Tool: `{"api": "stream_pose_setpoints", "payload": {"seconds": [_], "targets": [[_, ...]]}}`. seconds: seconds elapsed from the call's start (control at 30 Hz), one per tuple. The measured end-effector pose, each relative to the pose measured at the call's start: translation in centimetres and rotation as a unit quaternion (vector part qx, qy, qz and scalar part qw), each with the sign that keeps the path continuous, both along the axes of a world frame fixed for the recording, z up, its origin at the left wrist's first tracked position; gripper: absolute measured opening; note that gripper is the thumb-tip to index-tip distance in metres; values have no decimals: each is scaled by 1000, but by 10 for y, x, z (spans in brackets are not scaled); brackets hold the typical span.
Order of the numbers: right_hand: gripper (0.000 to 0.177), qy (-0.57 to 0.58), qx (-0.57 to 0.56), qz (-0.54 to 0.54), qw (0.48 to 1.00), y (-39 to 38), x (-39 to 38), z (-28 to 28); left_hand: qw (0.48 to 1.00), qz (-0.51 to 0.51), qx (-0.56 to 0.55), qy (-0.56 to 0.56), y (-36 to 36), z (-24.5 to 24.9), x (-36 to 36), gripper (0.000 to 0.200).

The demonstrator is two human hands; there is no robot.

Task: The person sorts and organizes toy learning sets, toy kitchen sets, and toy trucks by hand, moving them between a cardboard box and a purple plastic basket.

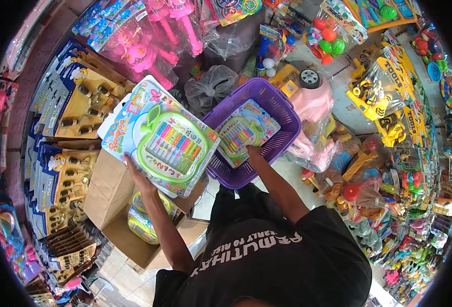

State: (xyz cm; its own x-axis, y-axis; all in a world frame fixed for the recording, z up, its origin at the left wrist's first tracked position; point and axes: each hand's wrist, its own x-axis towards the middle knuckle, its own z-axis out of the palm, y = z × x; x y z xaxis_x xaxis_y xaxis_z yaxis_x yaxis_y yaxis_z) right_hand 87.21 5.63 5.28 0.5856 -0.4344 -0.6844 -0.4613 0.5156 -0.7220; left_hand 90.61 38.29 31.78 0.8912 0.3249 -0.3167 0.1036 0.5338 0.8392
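Observation:
My left hand (138, 173) grips the lower left edge of a carded toy abacus (172, 146). Its frame is a green apple shape with rows of coloured beads, and the pack is tilted up in front of the open carton. Inside the purple plastic basket (228, 180) lies a second carded toy abacus (243, 133) of the same kind. My right hand (255, 153) holds this one at its lower edge; some of the fingers are hidden. Further green packs (149, 217) lie in the cardboard box (114, 179) below my left forearm.
Carded kitchen play sets (85, 100) hang along the left. Pink dolls in clear bags (141, 56) hang at the top. To the right are a pink toy car (314, 100), bagged toys (371, 174) and yellow tool sets (377, 94). A grey plastic bag (211, 88) lies behind the basket.

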Motion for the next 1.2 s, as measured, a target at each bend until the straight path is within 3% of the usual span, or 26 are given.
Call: {"api": "stream_pose_setpoints", "payload": {"seconds": [0.07,0.1,0.2,0.23,0.3,0.33,0.4,0.43,0.5,0.6,0.67,0.73,0.77,0.83,0.97,1.03,1.2], "targets": [[52,22,-11,23,999,-2,-6,0,1000,0,2,25,-8,1,4,61],[51,32,-17,36,999,-5,-7,2,998,-43,-36,12,-5,-4,9,58],[48,59,-28,78,995,-6,-9,9,993,-105,-15,55,-8,-17,11,57],[48,59,-31,75,995,-9,-5,31,991,-106,-66,47,-17,-18,13,54],[47,13,92,104,990,-11,6,119,989,-123,-67,53,-34,-17,11,52],[47,11,91,104,990,-13,8,146,986,-139,-65,59,-40,-16,11,50],[38,-139,153,210,956,-18,13,189,981,-174,-68,56,-50,-22,11,47],[38,-142,153,210,955,-15,16,204,974,-209,-70,56,-55,-29,12,44],[41,-252,-7,321,913,-7,17,224,968,-243,-41,45,-70,-37,16,40],[38,-204,-33,277,938,-16,12,217,969,-240,0,48,-89,-31,22,50],[36,-226,-60,219,947,-27,2,214,961,-276,-20,-7,-91,-23,31,56],[34,-257,-30,77,963,-43,-12,205,971,-226,-23,73,-89,-15,39,59],[34,-253,-19,42,966,-54,-18,197,977,-177,32,110,-89,-4,40,60],[32,-244,-4,-29,969,-69,-30,193,984,-155,78,43,-69,-9,49,61],[33,-210,-7,-22,977,-91,-49,192,986,-71,149,40,-41,2,58,61],[38,-127,-43,-19,991,-91,-53,184,987,-69,142,31,-24,1,59,62],[44,-135,-134,24,981,-70,-44,130,989,-35,140,22,-28,12,49,64]]}}
